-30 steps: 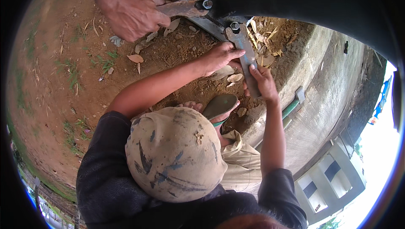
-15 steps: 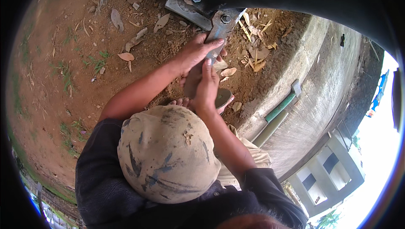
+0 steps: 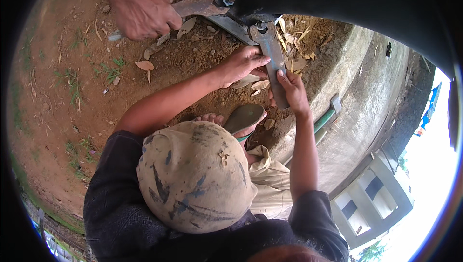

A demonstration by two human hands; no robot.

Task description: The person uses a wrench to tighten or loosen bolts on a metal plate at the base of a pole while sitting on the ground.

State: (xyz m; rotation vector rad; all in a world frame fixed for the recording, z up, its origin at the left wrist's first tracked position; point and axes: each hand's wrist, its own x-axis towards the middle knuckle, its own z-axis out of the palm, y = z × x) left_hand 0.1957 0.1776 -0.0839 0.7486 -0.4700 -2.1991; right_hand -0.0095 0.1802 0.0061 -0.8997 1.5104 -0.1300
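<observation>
Gripping, upper left: a co-worker's hand [image 3: 140,8] closed round a rusty flat tool [image 3: 200,6], which meets one bolt [image 3: 228,0].
Left hand, centre: my left hand [image 3: 238,66] pinches a flat metal bar [image 3: 275,52] near its middle.
Bolt, upper centre: the bar's notched end sits at a second bolt [image 3: 261,25].
Right hand, right of centre: my right hand [image 3: 295,93] grips the bar's lower end.
Bolts so far: both are in place and I judge both tools engaged; tightness, and how much remains, I cannot tell.

Rdsh dirt grnd [image 3: 62,112], conc. slab [image 3: 359,112], lvs [image 3: 143,65]
</observation>
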